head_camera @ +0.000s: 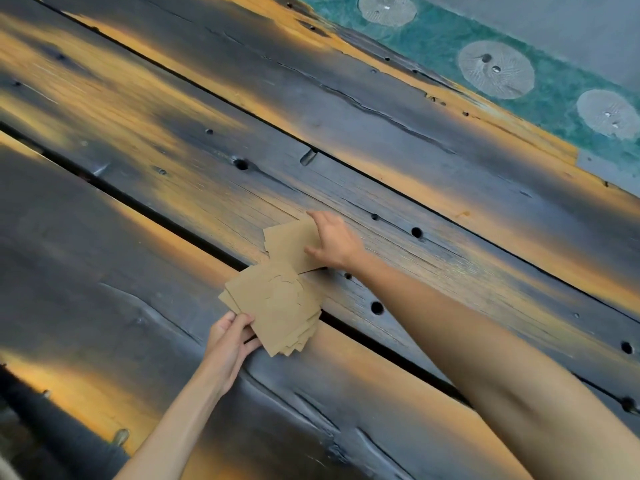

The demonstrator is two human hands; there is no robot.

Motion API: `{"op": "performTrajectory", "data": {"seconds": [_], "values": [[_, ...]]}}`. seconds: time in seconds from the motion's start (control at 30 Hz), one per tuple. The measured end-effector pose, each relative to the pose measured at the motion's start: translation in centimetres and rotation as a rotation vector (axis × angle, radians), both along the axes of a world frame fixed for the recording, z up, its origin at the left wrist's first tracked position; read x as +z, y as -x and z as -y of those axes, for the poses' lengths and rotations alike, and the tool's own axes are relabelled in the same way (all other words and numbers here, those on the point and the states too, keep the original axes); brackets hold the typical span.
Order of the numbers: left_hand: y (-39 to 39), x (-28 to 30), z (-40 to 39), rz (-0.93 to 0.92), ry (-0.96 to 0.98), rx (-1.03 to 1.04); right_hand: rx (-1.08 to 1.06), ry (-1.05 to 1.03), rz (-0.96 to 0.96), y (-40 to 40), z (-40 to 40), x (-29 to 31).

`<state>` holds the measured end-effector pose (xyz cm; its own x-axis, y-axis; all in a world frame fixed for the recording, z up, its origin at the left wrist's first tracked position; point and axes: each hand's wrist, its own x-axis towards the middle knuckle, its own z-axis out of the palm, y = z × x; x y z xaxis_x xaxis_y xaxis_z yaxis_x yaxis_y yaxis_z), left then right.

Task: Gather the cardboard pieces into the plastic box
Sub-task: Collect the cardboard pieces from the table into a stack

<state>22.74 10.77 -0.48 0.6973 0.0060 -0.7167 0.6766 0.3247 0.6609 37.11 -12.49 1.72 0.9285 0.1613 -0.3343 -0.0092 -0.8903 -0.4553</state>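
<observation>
My left hand [230, 336] pinches the lower left corner of a fanned stack of several brown cardboard pieces [277, 306], held just above the wooden planks. My right hand [334, 242] grips the right edge of another flat cardboard piece [289, 242], which lies partly under the top of the stack. Both cardboard groups overlap near the middle of the view. No plastic box is in view.
The surface is dark weathered wooden planks [173, 150] with orange patches, long gaps between boards [138, 206] and several round holes. A green strip with pale round patches [495, 69] runs along the far right edge, against a grey wall.
</observation>
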Motion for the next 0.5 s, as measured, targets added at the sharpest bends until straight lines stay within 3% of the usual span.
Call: {"op": "performTrajectory", "data": {"seconds": [0.27,0.5], "values": [[-2.6,-0.4,-0.6,0.003,-0.087,-0.091,0.277,0.245,-0.200,-3.9,-0.1,-3.8],[-1.8,-0.8,-0.7,-0.053,-0.054,-0.063,0.052,0.223,-0.064,-2.4,0.9,-3.4]]}}
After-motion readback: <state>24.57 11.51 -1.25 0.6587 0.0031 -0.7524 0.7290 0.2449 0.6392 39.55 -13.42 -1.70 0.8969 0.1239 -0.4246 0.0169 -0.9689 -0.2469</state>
